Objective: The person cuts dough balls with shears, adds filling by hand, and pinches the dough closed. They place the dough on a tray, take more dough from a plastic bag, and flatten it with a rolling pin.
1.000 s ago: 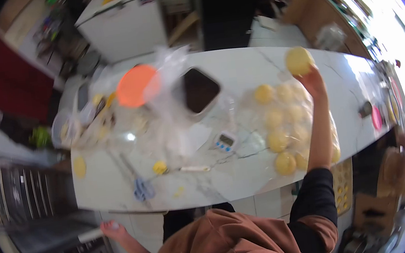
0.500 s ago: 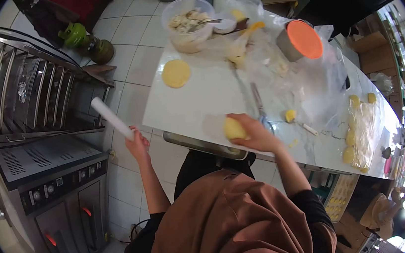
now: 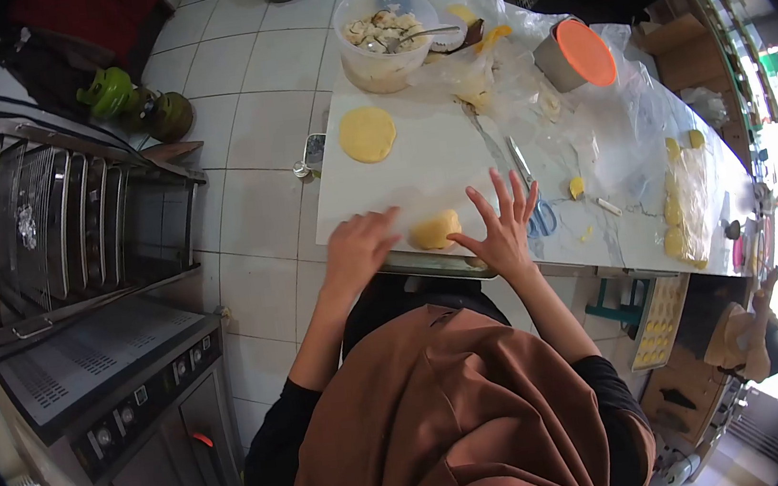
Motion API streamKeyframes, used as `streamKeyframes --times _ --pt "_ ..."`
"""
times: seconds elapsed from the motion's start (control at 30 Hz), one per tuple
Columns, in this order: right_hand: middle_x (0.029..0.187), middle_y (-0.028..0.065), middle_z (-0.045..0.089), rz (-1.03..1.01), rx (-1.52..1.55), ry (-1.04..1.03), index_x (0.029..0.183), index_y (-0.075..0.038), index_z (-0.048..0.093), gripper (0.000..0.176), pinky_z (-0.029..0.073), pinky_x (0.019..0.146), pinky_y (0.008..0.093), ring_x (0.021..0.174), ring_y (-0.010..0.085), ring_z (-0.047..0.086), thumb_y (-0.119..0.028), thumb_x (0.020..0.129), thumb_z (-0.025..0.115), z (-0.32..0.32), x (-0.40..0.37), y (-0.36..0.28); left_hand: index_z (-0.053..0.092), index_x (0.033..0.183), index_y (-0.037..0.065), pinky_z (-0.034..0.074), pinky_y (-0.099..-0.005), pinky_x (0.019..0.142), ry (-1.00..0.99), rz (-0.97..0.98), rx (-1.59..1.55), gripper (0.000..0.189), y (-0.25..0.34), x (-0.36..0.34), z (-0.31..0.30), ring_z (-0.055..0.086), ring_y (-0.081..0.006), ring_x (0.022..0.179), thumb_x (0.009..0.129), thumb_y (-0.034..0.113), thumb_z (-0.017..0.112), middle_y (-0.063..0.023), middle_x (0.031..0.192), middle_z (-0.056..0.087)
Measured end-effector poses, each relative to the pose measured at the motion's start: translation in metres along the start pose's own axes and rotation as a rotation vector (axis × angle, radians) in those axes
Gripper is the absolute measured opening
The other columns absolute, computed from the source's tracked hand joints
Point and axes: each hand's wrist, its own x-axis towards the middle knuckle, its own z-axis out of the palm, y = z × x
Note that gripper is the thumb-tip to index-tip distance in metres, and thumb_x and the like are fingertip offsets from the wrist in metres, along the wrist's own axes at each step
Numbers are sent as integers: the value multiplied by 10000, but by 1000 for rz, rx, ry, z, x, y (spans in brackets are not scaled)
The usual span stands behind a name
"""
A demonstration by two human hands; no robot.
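A rounded piece of yellow dough [image 3: 436,230] sits near the front edge of the white table [image 3: 419,168]. Just right of it, my right hand [image 3: 506,234] is open with fingers spread, its thumb close to the dough. My left hand [image 3: 359,251], slightly blurred, is left of the dough over the table edge, fingers stretched out, with nothing visible in it. The white rod cannot be made out. A flat yellow dough disc [image 3: 367,135] lies farther back on the left.
Behind the disc stands a clear tub [image 3: 384,69] of filling with a spoon. Blue-handled scissors [image 3: 540,216] lie beyond my right hand. Plastic bags, a container with an orange lid [image 3: 586,52] and covered dough pieces [image 3: 687,209] are farther right. An oven [image 3: 135,368] stands left.
My right hand has let go of the dough, which now rests on the table. My left hand has moved right to the table; the white rod it held is no longer distinguishable.
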Motion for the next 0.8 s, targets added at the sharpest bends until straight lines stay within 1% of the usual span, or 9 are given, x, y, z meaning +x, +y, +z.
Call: streamKeyframes --times 0.1,0.13,0.23,0.33,0.4,0.47,0.57,0.67,0.8 --pt "1073 71 466 79 80 -144 1168 -189 480 583 241 913 462 1041 260 393 -351 642 672 23 -35 24 536 1094 124 399 -316 703 32 265 43 392 6 -5 22 541 -169 742 726 239 606 -4 849 593" --pt "1026 68 470 74 69 -142 1178 -179 472 571 259 880 442 989 252 405 -339 662 656 28 -44 24 456 1197 119 347 -375 865 -174 184 11 458 4 -9 26 521 -195 947 768 237 562 -40 1053 555" --pt "943 68 475 97 61 -141 1209 -145 443 547 296 811 398 884 240 427 -311 715 609 44 -61 20 284 1311 109 191 -464 995 -66 117 252 557 -5 -8 56 336 -237 1201 817 276 481 -78 1306 359" --pt "977 91 461 173 68 -136 1255 -85 374 559 305 794 386 855 263 421 -296 768 547 59 -44 27 110 1357 99 19 -535 1012 -152 63 199 613 -20 19 72 92 -267 1303 850 264 412 -80 1417 98" --pt "1017 109 444 236 94 -96 1242 -94 381 532 322 781 401 895 289 415 -291 774 540 72 -23 44 105 1359 105 35 -553 1004 -90 66 304 608 -27 50 78 107 -267 1301 855 285 394 -88 1415 107" --pt "941 121 489 260 112 82 1082 -76 490 362 371 711 404 860 293 459 -297 795 518 86 2 60 149 1347 92 46 -551 1003 10 54 350 570 -25 80 76 116 -277 1296 860 256 395 -94 1410 118" --pt "794 118 535 428 313 42 835 -57 534 261 404 634 400 759 291 512 -315 806 510 99 25 77 382 1223 76 224 -492 971 297 37 226 403 -38 110 88 342 -282 1181 863 257 390 -124 1278 368" --pt "653 100 534 309 124 105 657 -48 515 313 412 569 401 655 294 527 -323 806 515 90 24 56 550 916 61 387 -417 799 75 -21 107 220 -29 98 71 523 -271 887 849 218 411 -105 933 567" --pt "603 99 526 241 100 55 538 -54 498 363 411 534 414 611 309 522 -301 804 515 100 12 52 546 694 72 403 -375 611 238 73 159 205 -42 78 99 514 -243 632 829 192 449 -54 641 546"
